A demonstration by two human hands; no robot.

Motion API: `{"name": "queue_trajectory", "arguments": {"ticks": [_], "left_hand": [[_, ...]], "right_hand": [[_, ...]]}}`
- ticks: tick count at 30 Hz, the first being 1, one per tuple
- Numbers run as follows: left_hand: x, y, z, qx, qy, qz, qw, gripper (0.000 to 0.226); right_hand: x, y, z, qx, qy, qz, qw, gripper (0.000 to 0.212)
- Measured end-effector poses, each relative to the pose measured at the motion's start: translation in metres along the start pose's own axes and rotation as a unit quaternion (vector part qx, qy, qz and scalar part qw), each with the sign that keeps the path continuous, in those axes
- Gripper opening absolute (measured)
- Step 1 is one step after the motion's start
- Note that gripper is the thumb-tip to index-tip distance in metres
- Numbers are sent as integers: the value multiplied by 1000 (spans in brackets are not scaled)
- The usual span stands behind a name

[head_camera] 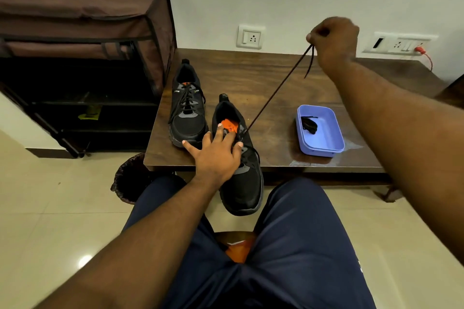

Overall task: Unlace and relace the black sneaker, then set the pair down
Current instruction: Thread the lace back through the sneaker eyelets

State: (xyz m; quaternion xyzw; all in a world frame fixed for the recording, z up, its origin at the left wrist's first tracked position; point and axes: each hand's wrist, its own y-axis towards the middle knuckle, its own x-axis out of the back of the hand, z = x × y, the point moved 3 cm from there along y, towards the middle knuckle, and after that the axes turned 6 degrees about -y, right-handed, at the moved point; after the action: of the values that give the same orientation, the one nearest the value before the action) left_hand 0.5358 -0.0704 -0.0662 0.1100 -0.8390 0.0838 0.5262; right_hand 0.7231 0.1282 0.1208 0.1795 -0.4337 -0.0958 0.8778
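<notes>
Two black sneakers stand on a dark wooden table (276,75). The far sneaker (187,110) at the left is fully laced. The near sneaker (242,178) shows an orange insole, and its toe hangs over the table's front edge above my lap. My left hand (217,153) lies spread over its tongue and lower laces, fingers mostly straight, pressing it down. My right hand (332,42) is raised high at the right and grips the end of a black lace (276,90). The lace runs taut down to an upper eyelet of the near sneaker.
A lilac plastic tray (324,143) with a bundled black lace (308,125) sits on the table's right. A brown fabric shoe rack (82,57) stands at the left. A dark bin (129,178) is on the floor by the table corner. Wall sockets (249,37) sit behind.
</notes>
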Motion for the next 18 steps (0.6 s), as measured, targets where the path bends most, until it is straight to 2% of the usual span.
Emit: {"name": "queue_trajectory", "arguments": {"ticks": [3, 5, 7, 9, 11, 13, 14, 16, 18], "left_hand": [[-5, 2, -3, -6, 4, 8, 1000, 61], [-7, 2, -3, -1, -10, 4, 1000, 63], [-10, 2, -3, 5, -26, 4, 1000, 65], [-13, 2, -3, 7, -39, 6, 999, 67], [-16, 1, -2, 10, -53, 0, 999, 68], [-19, -3, -1, 15, -64, -16, 998, 69], [-20, -5, 0, 17, -69, -24, 997, 69], [-21, -8, 2, 18, -81, -35, 996, 68], [-22, -8, 2, 17, -95, -43, 994, 68]], "right_hand": [[-20, -20, -7, 20, 0, 55, 998, 29], [-44, -57, -12, 62, -86, 147, 983, 48], [-71, -102, -18, 130, -240, 240, 932, 69], [-97, -143, -23, 189, -288, 275, 897, 76], [-114, -166, -27, 175, -232, 295, 910, 56], [-118, -169, -28, 107, -190, 281, 934, 20], [-116, -167, -29, 68, -175, 260, 947, 14], [-113, -162, -39, -7, -115, 211, 971, 18], [-114, -170, -45, -41, -12, 241, 970, 12]]}}
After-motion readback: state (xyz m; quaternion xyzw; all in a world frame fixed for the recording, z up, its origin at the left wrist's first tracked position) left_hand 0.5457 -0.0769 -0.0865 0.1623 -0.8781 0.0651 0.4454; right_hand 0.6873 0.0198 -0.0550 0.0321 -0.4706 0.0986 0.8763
